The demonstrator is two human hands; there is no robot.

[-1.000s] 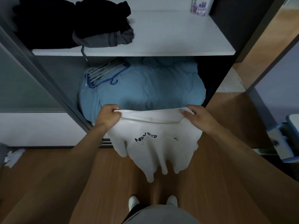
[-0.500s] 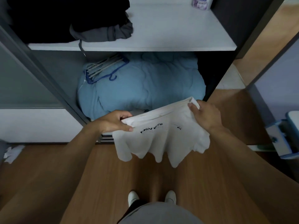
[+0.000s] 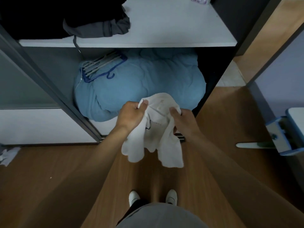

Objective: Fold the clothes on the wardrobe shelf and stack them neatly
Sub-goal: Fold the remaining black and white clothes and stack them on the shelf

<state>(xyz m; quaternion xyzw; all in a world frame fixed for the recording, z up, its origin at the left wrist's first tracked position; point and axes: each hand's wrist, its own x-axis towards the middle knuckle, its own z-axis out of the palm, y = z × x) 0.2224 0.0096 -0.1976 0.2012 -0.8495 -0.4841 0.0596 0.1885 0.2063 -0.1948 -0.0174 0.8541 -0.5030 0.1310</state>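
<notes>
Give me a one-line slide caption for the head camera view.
Both hands, left and right, hold a bunched white T-shirt before the wardrobe shelf, above a blue duvet.

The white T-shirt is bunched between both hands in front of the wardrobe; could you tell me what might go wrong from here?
The white T-shirt is gathered unevenly between the left hand and right hand, so a fold may come out crooked. Its loose end hangs over the wooden floor and could drag there.
</notes>
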